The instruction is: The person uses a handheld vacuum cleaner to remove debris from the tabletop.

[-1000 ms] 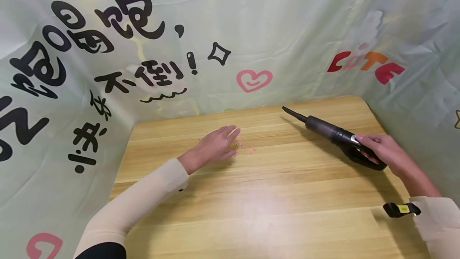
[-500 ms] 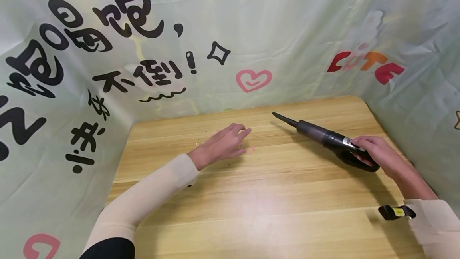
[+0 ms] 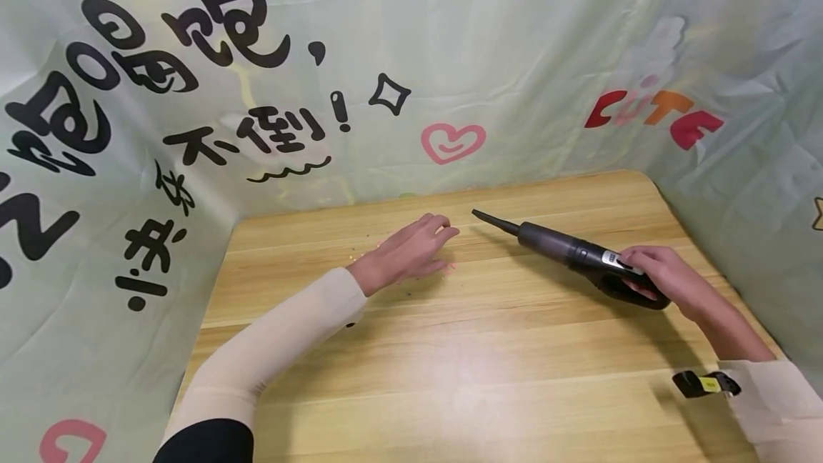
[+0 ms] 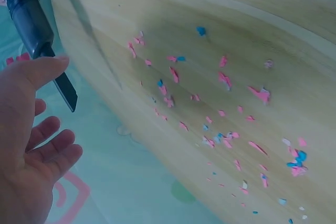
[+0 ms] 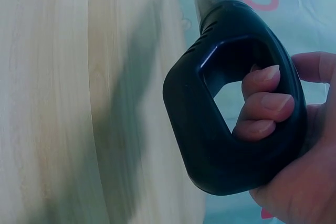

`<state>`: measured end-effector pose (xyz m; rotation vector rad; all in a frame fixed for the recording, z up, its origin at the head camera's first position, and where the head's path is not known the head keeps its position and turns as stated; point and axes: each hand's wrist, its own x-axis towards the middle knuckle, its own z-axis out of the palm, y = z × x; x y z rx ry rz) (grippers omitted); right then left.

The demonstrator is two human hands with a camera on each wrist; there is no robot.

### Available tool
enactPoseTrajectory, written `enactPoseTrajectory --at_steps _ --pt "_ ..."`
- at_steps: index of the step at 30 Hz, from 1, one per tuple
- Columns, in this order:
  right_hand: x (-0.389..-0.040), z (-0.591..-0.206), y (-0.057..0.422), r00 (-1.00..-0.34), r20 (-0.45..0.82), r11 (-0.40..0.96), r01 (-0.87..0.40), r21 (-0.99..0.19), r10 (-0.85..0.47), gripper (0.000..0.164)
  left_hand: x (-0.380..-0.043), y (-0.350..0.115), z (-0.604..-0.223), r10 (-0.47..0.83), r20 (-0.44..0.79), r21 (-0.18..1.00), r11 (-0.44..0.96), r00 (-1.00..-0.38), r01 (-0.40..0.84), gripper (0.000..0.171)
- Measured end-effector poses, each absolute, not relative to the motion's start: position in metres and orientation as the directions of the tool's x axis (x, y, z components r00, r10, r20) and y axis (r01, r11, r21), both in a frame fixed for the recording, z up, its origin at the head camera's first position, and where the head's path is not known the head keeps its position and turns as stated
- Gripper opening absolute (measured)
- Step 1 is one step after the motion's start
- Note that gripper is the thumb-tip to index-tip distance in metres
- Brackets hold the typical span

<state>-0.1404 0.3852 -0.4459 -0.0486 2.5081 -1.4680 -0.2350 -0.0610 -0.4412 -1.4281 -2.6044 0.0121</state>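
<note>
My right hand (image 3: 659,274) grips the handle of a black handheld vacuum cleaner (image 3: 579,256), fingers curled through its loop in the right wrist view. Its narrow nozzle (image 3: 495,221) points left and sits above the table, just right of my left hand (image 3: 408,249). That left hand hovers over the table with loosely bent fingers and holds nothing. Beneath it lie scattered pink, blue and white paper scraps (image 4: 226,137), plain in the left wrist view; in the head view the hand hides most of them.
A wooden table (image 3: 463,377) fills the space under both hands. Printed cloth (image 3: 514,56) hangs along its back and both sides, close to the edges. A black strap piece with a yellow label (image 3: 707,383) sits at the right sleeve.
The vacuum cleaner has moved left in my right hand, its nozzle coming nearer to the left hand. My left hand has shifted right and slightly away from me over the scraps.
</note>
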Motion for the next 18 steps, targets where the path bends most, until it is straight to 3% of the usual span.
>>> enactPoseTrajectory --at_steps 18 --pt "-0.135 -0.437 0.361 -0.961 -0.186 0.534 0.049 -0.844 -0.205 0.029 -0.244 -0.04 -0.445 0.85 0.169 -0.103 0.519 -0.499 0.848 0.052"
